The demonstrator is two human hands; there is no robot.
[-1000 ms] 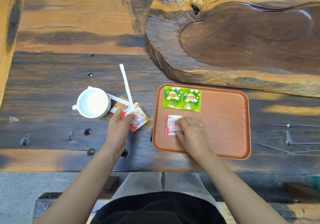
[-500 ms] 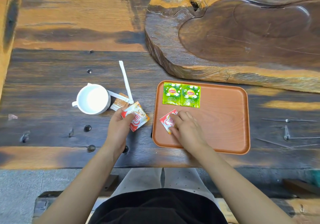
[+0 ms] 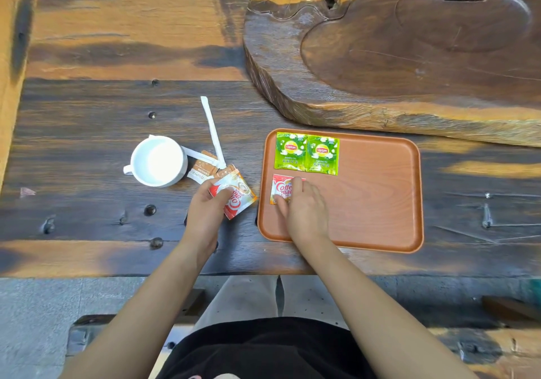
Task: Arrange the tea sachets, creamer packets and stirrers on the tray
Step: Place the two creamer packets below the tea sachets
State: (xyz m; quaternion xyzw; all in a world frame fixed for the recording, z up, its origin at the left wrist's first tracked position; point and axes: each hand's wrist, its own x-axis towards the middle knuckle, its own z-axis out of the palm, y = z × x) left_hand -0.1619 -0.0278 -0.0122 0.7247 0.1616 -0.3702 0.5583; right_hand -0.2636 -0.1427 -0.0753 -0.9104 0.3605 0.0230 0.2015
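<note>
glossy foil, head view: a light, limp creamer packet [image 3: 280, 189] lies flat on the tray [image 3: 380, 197] below two tea sachets [image 3: 306, 155], right hand [image 3: 304, 211] fingers pressed on it. left hand [image 3: 205, 211] fingers pinch a second creamer packet [image 3: 238, 200] over the worktop [image 3: 87, 132]; likely slippery, best pinched at an edge.

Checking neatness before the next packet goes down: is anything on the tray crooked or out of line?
Nothing stands out. Two tea sachets sit square, side by side, at the tray's far left corner; the creamer packet under the right hand lies straight below them.
</note>
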